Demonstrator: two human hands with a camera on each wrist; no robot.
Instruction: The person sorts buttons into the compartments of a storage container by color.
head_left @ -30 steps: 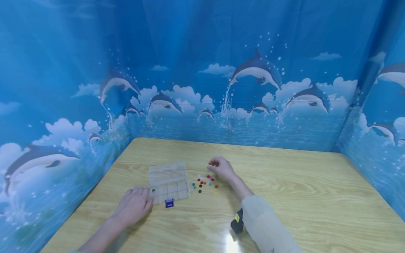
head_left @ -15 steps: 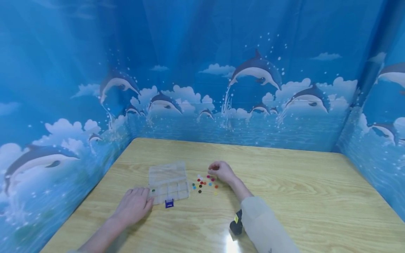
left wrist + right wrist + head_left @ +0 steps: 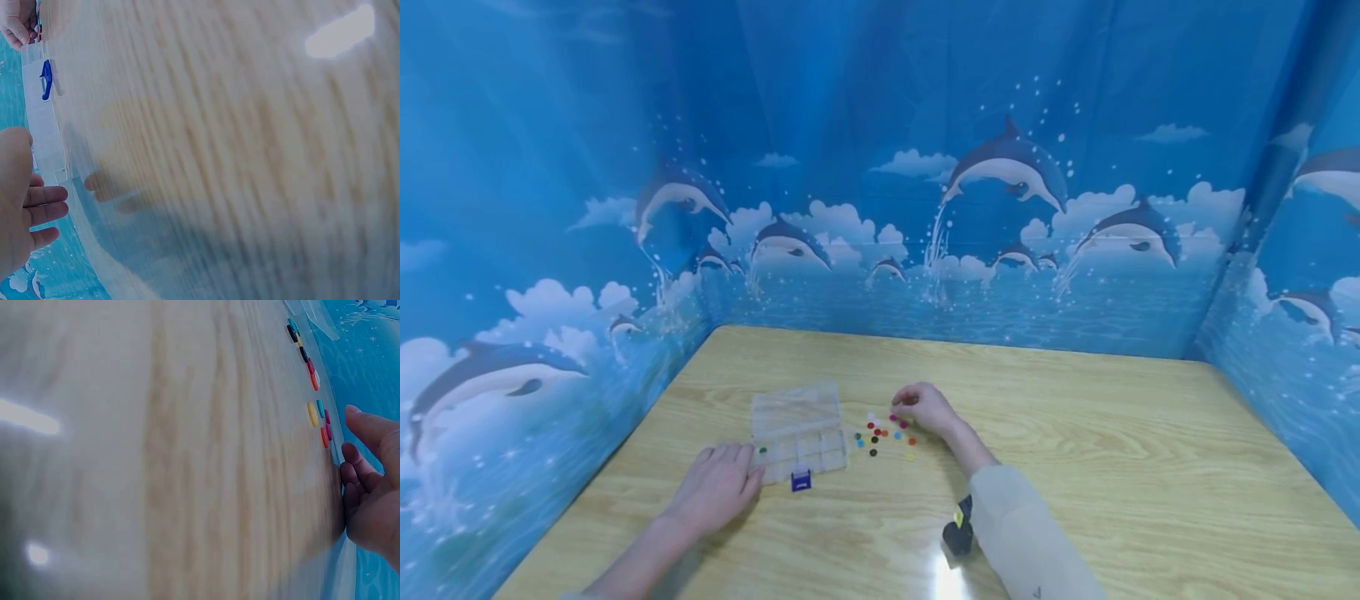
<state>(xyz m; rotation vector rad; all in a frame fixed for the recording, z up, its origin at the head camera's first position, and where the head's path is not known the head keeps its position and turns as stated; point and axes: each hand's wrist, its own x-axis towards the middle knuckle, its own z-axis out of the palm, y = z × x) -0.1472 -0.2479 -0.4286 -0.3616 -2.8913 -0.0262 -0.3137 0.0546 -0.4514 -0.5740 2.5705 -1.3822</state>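
Observation:
My left hand [image 3: 718, 483] lies at the left end of a clear plastic compartment box [image 3: 827, 462], its fingers and thumb touching the edge. The lid is folded back, and a blue latch [image 3: 801, 481] sits at the front. One compartment holds a small green disc [image 3: 763, 451]. Over the far right side of several loose coloured discs [image 3: 877, 432] hovers my right hand [image 3: 927, 408], nearest a magenta disc [image 3: 892, 417]. In the right wrist view, the right thumb [image 3: 369, 428] stands apart from the bent fingers, with nothing visible between them. The discs' exact kind is too small to tell.
A black object with a yellow patch [image 3: 957, 533] is beside the right sleeve [image 3: 1026, 517]. The wooden table [image 3: 1120, 467] ends against blue dolphin-print curtains [image 3: 850, 292] at the back and sides.
The right hand has come down slightly toward the table and nearer the magenta discs, its thumb and fingers drawing closer. The left hand and the box have stayed in place.

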